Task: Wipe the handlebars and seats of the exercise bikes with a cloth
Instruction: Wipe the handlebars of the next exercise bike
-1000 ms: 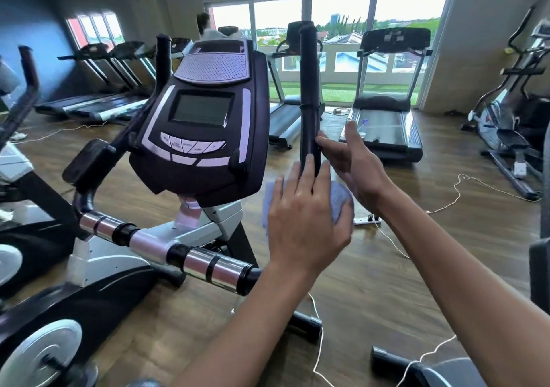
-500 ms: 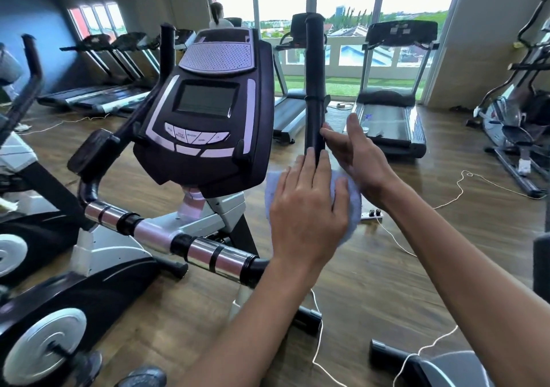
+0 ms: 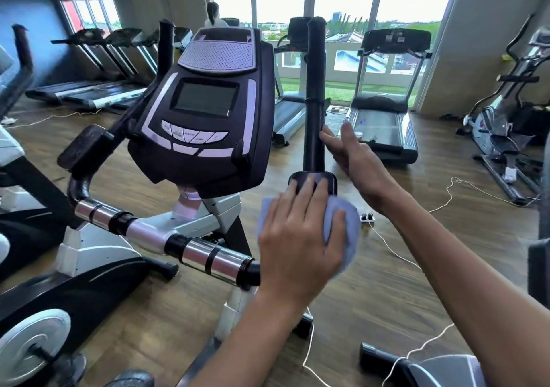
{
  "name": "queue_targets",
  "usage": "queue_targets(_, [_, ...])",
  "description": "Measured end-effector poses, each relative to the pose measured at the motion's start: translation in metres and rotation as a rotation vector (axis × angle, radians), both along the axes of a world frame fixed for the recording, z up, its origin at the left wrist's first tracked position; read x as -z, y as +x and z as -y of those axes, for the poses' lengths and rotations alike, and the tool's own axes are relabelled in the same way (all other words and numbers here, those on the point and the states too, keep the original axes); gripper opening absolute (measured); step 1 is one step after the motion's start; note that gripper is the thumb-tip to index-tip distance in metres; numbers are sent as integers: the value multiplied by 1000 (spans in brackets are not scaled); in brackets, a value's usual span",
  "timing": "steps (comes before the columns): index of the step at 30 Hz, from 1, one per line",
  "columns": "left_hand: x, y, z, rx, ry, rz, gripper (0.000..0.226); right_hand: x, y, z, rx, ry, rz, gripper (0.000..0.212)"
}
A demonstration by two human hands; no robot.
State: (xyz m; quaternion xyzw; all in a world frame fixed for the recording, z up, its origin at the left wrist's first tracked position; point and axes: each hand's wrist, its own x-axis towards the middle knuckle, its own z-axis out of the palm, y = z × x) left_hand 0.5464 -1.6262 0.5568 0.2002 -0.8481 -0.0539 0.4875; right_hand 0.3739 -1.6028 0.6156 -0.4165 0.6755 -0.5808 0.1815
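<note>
Left hand (image 3: 297, 235) presses cloth (image 3: 346, 232) — right hand (image 3: 354, 154) flat against handlebar (image 3: 315, 98).

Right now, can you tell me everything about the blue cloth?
The cloth is pale blue and looks soft, like a small towel. It is bunched up, not spread flat. The left hand covers most of it, fingers lying straight over it and pressing it against the lower part of the black upright handlebar, just under a flat black pad. Only its edges peek out on both sides of the hand, more on the right. Its moving edges look blurry.
</note>
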Motion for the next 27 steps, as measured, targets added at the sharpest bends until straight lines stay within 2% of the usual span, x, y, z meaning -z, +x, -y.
queue_targets(3, [9,16,13,87,-80,-52,40,-3,6,-3,64,78,-153,90])
queue_targets(5, [-1,20,32,97,20,-142,38,-7,8,-12,83,123,-243,81])
queue_targets(8, [-10,45,67,-34,270,-298,37,-7,18,-21,103,89,-410,57])
queue_targets(10, [2,61,63,-127,245,-161,35,-6,33,-16,120,52,-507,51])
queue_targets(12, [29,63,33,-240,49,86,29,-7,51,-3,133,122,-637,52])
queue_targets(13, [40,61,19,-267,-11,139,27,-5,60,4,149,205,-735,51])
queue_targets(15, [46,54,19,-247,-32,133,26,1,74,14,218,409,-954,49])
queue_targets(17, [39,57,41,-131,-106,143,30,4,80,15,263,527,-1070,53])
queue_targets(19, [35,66,69,31,-185,150,33,5,81,12,266,570,-1129,57])
queue_targets(21, [37,75,84,95,-182,135,33,6,83,8,275,616,-1168,60])
queue_targets(25, [47,60,37,-123,-54,5,30,8,90,9,302,679,-1186,64])
queue_targets(27, [52,53,10,-133,-47,-16,31,7,91,9,309,688,-1190,66])
